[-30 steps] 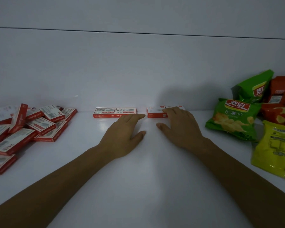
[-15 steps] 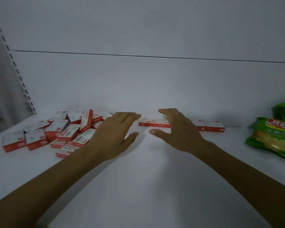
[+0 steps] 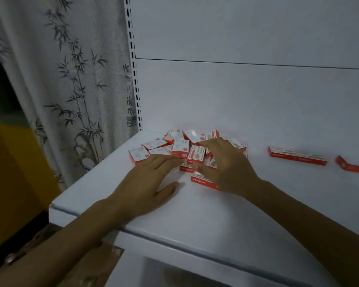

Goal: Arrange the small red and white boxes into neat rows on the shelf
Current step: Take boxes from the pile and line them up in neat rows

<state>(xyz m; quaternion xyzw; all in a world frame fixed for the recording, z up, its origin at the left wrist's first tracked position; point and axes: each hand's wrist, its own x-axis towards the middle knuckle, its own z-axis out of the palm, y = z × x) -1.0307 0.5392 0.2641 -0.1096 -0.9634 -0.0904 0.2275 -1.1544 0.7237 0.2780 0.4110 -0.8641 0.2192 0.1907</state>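
A loose pile of small red and white boxes [image 3: 180, 147] lies at the back left corner of the white shelf [image 3: 257, 204]. My left hand [image 3: 147, 183] lies flat on the shelf, fingers straight, fingertips touching the near edge of the pile. My right hand [image 3: 226, 168] reaches over the pile with fingers spread and slightly bent, covering several boxes; whether it grips one is unclear. A box [image 3: 203, 180] lies under its palm edge. Two boxes in a row [image 3: 296, 156] sit against the back wall to the right, and another box [image 3: 352, 166] is at the right edge.
The shelf's left end [image 3: 56, 206] drops off beside a bamboo-print curtain [image 3: 60, 79]. A perforated upright [image 3: 134, 65] stands at the back left corner. Below the front edge is a lower shelf level [image 3: 174, 272].
My view has swung left, so the snack bags are out of sight. Both hands have moved left from the row at the back wall to the pile of boxes.
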